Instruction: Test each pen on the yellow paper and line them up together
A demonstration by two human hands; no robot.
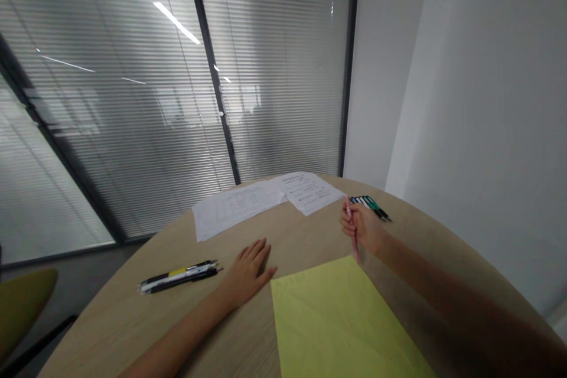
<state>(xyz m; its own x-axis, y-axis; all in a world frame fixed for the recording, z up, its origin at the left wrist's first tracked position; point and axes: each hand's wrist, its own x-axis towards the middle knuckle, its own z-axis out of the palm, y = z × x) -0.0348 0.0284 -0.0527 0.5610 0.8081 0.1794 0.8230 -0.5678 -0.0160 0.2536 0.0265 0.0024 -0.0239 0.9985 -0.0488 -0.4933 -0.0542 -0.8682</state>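
Office: glass partition [283,71] with blinds [110,147], round table [305,236], printed sheets [310,192].

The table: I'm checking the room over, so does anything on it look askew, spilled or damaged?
No spill or damage shows on the table. The white sheets at its far side look slightly untidy: the right-hand sheet is turned at an angle to the rest. The yellow sheet looks faintly creased.

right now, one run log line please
right hand: grips slim pink pen; left hand: on light wooden table; flat yellow sheet: near both hands
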